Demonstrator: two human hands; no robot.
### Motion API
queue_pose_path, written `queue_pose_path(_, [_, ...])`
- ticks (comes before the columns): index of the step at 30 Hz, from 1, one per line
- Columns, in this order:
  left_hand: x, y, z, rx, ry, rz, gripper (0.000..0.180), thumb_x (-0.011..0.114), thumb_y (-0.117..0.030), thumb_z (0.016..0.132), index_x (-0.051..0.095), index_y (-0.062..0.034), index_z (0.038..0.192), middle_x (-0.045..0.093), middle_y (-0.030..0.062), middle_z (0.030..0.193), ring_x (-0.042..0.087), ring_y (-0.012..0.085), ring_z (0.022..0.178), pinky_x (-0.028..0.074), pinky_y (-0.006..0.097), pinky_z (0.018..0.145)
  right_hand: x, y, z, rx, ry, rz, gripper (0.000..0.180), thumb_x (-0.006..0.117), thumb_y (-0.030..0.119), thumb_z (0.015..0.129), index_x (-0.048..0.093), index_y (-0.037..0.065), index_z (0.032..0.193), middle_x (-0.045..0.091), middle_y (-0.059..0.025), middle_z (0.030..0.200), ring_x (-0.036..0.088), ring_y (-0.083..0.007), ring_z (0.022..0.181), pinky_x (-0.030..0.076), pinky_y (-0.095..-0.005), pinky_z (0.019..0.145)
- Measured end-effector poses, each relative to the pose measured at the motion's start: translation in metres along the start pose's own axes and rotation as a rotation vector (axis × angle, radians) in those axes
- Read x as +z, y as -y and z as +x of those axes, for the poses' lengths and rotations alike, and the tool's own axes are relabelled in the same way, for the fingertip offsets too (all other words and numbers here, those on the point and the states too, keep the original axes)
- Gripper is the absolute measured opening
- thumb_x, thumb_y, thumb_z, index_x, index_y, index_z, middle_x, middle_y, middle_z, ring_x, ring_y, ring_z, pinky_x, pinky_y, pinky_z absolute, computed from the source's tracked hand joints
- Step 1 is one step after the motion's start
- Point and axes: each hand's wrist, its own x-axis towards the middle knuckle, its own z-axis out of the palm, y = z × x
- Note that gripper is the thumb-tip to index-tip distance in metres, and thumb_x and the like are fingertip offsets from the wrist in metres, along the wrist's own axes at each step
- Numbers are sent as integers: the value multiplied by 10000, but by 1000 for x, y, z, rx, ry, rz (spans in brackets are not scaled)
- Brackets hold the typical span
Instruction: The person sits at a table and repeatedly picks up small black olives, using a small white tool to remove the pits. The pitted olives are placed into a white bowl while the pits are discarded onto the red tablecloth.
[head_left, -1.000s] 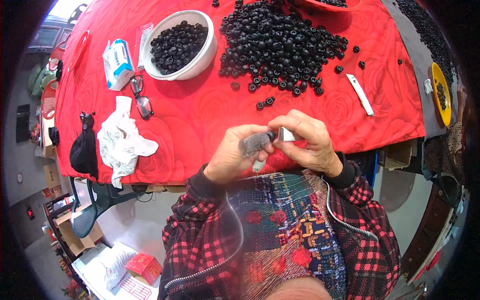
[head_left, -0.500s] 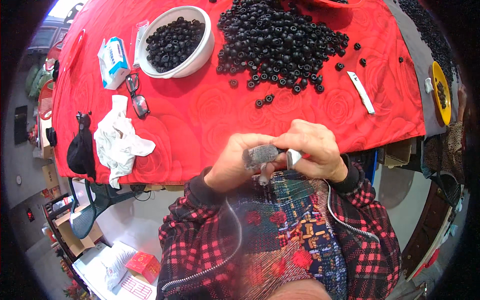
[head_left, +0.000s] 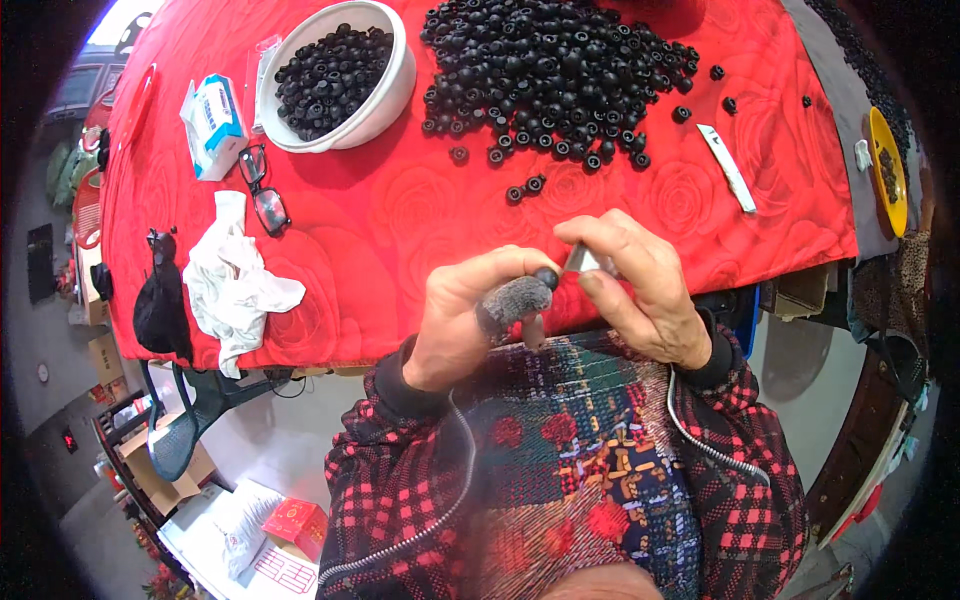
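Between the thumb and fingers of my left hand (head_left: 452, 315) is a small black round part (head_left: 546, 277). A grey fuzzy wrap (head_left: 515, 302) covers a finger of that hand. My right hand (head_left: 645, 290) pinches a short, flat, whitish blade-like piece (head_left: 584, 261), its edge turned toward the black part with a small gap between. Both hands are just over the table's near edge, in front of my body. Beyond them, a large pile of similar black parts (head_left: 545, 80) lies on the red tablecloth (head_left: 420, 210).
A white bowl (head_left: 395, 95) full of black parts stands at the far left. Near it are a tissue pack (head_left: 214, 125), glasses (head_left: 268, 205), a white cloth (head_left: 235, 285) and a black mask-like item (head_left: 162, 305). A white strip-shaped item (head_left: 727, 168) lies right; farther right, a yellow plate (head_left: 886, 135).
My hands have drawn apart. The right hand has lifted the blade-like piece off to the right with its fingers more spread, and the black part now shows in my left hand.
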Motion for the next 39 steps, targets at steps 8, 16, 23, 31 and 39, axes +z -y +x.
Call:
queue_pose_path(8, [-4, 6, 3, 18, -13, -26, 227, 539, 16, 906, 608, 30, 1122, 613, 77, 939, 627, 137, 682, 533, 251, 563, 4, -5, 1, -3, 16, -65, 306, 625, 94, 809, 561, -7, 1091, 558, -150, 828, 567, -327, 737, 454, -402, 630])
queue_pose_path(16, [-6, 7, 4, -22, -46, -65, 221, 549, 0, 905, 621, 15, 1113, 638, 57, 905, 616, 121, 680, 522, 244, 549, 7, -9, 3, -11, 12, -63, 296, 643, 97, 786, 562, -7, 1051, 559, -152, 816, 566, -332, 731, 453, -405, 622])
queue_pose_path(23, [-4, 5, 4, -53, -81, -24, 219, 553, -15, 905, 625, 21, 1109, 641, 58, 890, 616, 121, 669, 517, 242, 550, 6, -10, 5, -1, 30, -53, 286, 653, 97, 781, 569, -1, 1036, 565, -148, 817, 566, -331, 723, 452, -406, 620])
queue_pose_path(31, [-7, 5, 6, -51, -52, -58, 222, 554, -19, 907, 620, 31, 1114, 632, 59, 867, 616, 128, 659, 502, 240, 544, 6, -17, 5, -19, 35, -33, 240, 658, 93, 796, 587, -2, 1004, 570, -145, 797, 571, -324, 721, 452, -400, 617])
queue_pose_path(39, [-10, 8, 6, -119, -63, -87, 229, 564, -61, 918, 620, 28, 1122, 634, 61, 862, 609, 126, 641, 487, 239, 546, 6, -24, 7, -7, 62, 80, 220, 667, 76, 799, 595, -6, 990, 563, -137, 765, 564, -312, 678, 444, -387, 591])
